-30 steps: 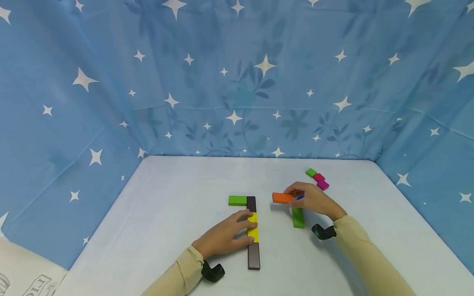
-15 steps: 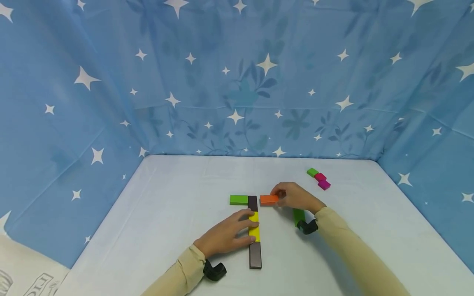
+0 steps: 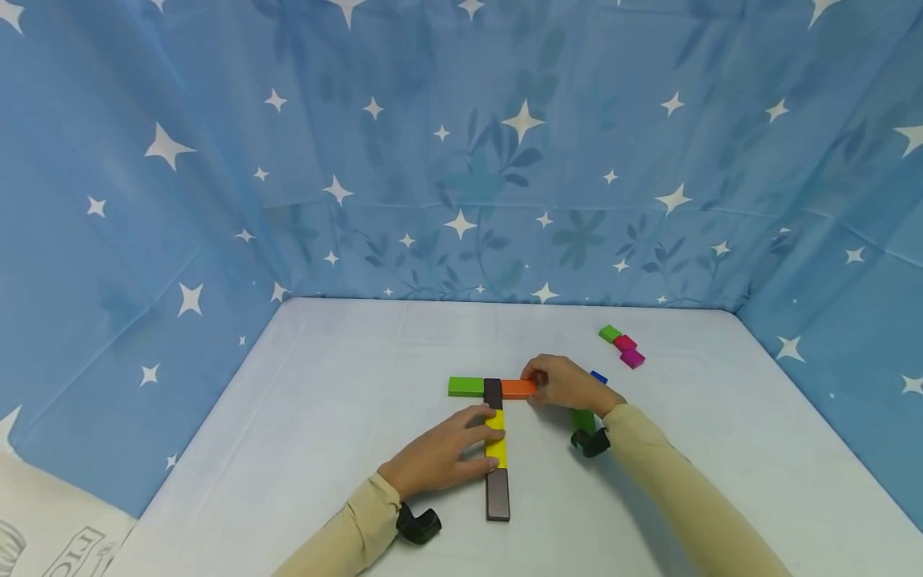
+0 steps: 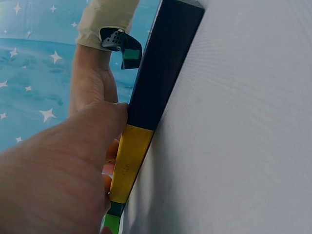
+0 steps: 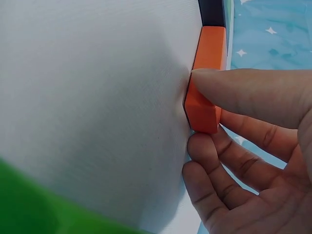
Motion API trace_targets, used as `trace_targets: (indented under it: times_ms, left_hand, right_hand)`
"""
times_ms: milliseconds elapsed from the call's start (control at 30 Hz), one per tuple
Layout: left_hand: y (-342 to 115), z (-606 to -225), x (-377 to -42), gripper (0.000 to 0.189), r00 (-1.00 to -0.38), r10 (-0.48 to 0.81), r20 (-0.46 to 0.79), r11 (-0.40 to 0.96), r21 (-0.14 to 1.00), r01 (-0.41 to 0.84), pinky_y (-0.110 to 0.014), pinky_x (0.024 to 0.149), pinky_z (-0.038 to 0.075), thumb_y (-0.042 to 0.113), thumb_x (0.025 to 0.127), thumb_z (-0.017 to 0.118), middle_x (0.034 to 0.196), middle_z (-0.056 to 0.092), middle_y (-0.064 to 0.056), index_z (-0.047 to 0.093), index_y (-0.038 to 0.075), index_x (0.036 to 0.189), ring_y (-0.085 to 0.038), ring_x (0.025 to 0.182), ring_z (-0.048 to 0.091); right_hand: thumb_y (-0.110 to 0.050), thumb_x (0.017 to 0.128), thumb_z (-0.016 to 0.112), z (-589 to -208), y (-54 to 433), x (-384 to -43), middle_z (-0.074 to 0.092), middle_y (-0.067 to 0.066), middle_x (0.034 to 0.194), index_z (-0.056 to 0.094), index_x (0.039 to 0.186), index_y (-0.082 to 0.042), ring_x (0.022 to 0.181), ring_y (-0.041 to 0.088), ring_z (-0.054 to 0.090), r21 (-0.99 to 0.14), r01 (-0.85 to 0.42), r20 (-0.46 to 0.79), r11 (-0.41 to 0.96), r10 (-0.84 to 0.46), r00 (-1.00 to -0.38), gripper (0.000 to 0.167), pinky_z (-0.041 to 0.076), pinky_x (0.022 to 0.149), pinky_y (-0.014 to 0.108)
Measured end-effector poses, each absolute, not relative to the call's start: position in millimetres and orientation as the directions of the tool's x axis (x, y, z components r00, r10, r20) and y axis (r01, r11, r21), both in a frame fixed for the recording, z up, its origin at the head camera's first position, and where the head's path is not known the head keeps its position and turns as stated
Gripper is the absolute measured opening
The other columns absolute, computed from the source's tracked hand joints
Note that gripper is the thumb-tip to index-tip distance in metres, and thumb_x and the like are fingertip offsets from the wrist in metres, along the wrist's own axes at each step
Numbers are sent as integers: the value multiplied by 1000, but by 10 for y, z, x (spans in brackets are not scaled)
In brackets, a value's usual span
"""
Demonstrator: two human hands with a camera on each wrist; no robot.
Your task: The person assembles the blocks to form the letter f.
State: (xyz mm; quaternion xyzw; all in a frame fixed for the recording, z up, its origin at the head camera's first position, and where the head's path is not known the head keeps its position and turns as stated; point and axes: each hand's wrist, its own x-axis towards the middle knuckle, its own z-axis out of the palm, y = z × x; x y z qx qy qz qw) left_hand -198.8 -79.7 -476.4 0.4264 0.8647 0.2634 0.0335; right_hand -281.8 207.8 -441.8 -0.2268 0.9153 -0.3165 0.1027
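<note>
In the head view my right hand (image 3: 566, 382) pinches an orange block (image 3: 517, 389) by its right end. Its far end meets the side of a black block (image 3: 493, 393); the right wrist view shows the thumb on top of the orange block (image 5: 208, 109). A light green block (image 3: 465, 387) lies against the black one's left side. Below it a yellow block (image 3: 497, 449) and a dark grey block (image 3: 497, 495) continue the line. My left hand (image 3: 443, 454) rests on the yellow block with fingers spread, the fingertips touching it.
A darker green block (image 3: 583, 421) lies under my right wrist, partly hidden, with a blue block (image 3: 598, 377) behind the hand. Farther back right lie small green (image 3: 610, 333), red (image 3: 625, 343) and magenta (image 3: 632, 358) blocks. A blue starry curtain (image 3: 404, 160) borders the white table (image 3: 346, 361).
My right hand has brought the orange block leftward, from over the right-hand green block to the black block's side. The left hand has stayed on the yellow block.
</note>
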Motion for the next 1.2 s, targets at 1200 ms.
trace_targets:
  times_ms: [1200]
  left_hand:
    - [-772,-4736,-1978,44,-643,751,146,527,453,719,-41,124,37,39,108,68,161,47,-4,68,18,146,-24,150,43]
  right_hand:
    - [-16,96,80,-4401,2189,-2684,69,10,126,67,138,-2,118,34,61,-620,-357,-3,698,-457,-889,46,52,106,56]
